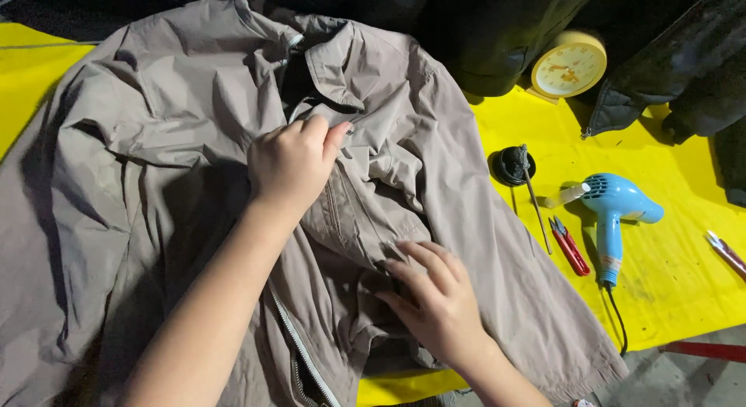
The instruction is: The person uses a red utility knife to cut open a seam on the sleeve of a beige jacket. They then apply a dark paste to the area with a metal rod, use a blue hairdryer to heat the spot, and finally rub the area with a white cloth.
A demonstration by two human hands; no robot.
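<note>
My left hand [291, 162] pinches the jacket [155, 143] near its collar; my right hand [431, 294] presses flat. I'd keep the fabric taut.

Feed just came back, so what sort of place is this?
Probably a clothing repair or finishing bench: a grey jacket spread on a yellow table cover, with thread snips and a blue hair dryer alongside.

The jacket [194, 143] runs off the left edge, and the left hand's [291, 160] fingertips are buried in its folds.
</note>
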